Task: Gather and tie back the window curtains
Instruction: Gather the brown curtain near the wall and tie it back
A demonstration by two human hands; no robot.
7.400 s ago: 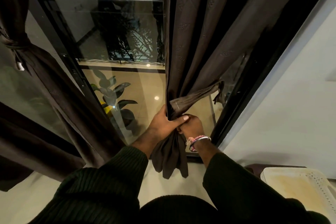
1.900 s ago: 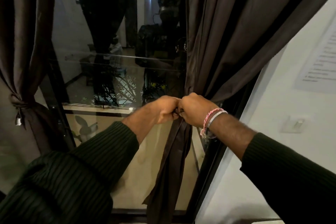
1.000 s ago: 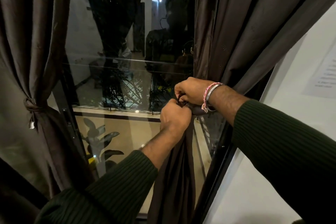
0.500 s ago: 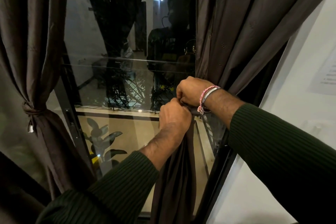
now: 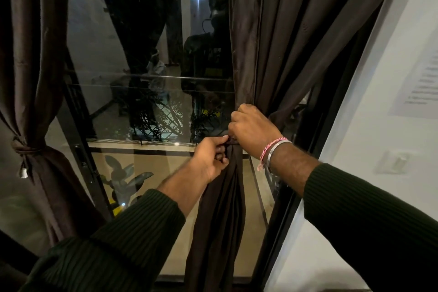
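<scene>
The right dark brown curtain (image 5: 279, 38) hangs gathered into a narrow bunch at mid height, its lower part (image 5: 218, 220) falling straight down. A thin dark tie band (image 5: 231, 142) circles the bunch. My left hand (image 5: 211, 159) pinches the band from the left side with curled fingers. My right hand (image 5: 253, 130), with bracelets at the wrist, grips the band and the gathered cloth from above and the right. The left curtain (image 5: 35, 54) is tied at its waist by a band (image 5: 25, 149) with a small metal end hanging.
The window glass (image 5: 147, 92) between the curtains reflects a person and plants. A black frame (image 5: 279, 225) runs down the right side, next to a white wall (image 5: 369, 140) with a paper sheet (image 5: 422, 78) and a switch plate (image 5: 393, 161).
Over the last second both hands have stayed at the tie. My left hand has slid slightly down and left and now pinches the band from the side; my right hand has barely shifted.
</scene>
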